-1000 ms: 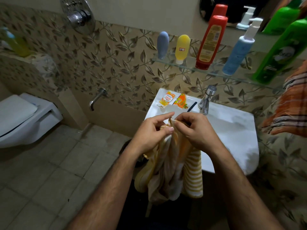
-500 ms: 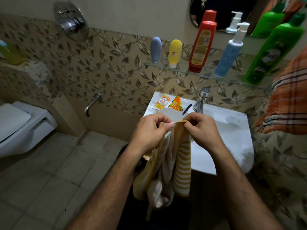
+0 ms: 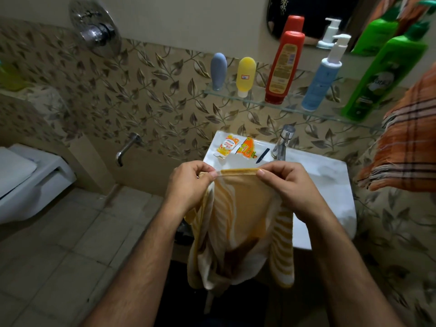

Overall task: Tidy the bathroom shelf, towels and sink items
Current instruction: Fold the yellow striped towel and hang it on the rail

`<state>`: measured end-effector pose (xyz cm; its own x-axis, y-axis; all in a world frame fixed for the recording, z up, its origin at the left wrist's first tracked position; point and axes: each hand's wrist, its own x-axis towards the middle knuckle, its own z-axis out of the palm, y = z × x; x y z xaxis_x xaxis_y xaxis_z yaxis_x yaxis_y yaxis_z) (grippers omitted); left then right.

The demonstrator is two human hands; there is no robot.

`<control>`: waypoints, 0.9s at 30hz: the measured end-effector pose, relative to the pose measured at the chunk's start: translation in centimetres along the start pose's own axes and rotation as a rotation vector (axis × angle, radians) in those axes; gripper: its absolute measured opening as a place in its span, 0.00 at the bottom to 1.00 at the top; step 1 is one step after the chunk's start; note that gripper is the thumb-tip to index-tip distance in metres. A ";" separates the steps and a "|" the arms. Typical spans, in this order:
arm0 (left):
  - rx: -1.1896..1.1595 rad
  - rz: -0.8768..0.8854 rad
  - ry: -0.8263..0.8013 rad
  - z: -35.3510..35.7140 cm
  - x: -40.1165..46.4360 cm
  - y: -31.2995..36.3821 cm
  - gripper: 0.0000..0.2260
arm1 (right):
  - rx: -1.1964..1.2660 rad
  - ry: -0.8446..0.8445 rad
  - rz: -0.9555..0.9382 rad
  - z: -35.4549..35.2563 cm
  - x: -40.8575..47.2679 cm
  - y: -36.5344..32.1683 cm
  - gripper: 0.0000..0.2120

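A moment ago the two hands were bunched together on the towel; now they have drawn apart and a straight run of hem is stretched between them, so folding looks ready to begin. The left hand [image 3: 188, 185] pinches one end of the hem of the yellow striped towel [image 3: 238, 223] with clenched fingers [image 3: 208, 175]. The right hand [image 3: 286, 187] pinches the other end. The cloth hangs below both hands, in front of the sink [image 3: 330, 180], with the sachets [image 3: 238, 147] behind.
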<state>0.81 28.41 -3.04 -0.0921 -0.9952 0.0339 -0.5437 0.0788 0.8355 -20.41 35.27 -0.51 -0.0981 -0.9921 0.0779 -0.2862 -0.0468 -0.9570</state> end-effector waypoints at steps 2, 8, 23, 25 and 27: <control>-0.049 0.012 -0.050 0.6 -0.4 -0.2 0.06 | -0.153 0.069 -0.084 0.9 0.5 -0.1 0.06; -0.324 0.118 -0.378 0.9 -1.2 -0.1 0.22 | -0.343 -0.167 -0.125 2.2 1.3 0.0 0.05; -0.237 0.016 -0.221 0.4 -0.6 0.1 0.01 | -0.237 0.048 0.129 0.4 0.8 1.1 0.08; -0.179 -0.034 -0.126 0.6 -0.1 -0.4 0.02 | 0.053 -0.129 0.259 0.5 0.5 0.8 0.06; -0.095 -0.053 -0.073 0.8 0.2 -0.6 0.02 | 0.099 -0.218 0.324 0.6 0.2 0.9 0.06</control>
<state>0.46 28.25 -3.93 -0.1274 -0.9907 -0.0488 -0.4680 0.0167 0.8836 -20.12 34.92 -1.47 0.0393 -0.9583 -0.2831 -0.1795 0.2720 -0.9454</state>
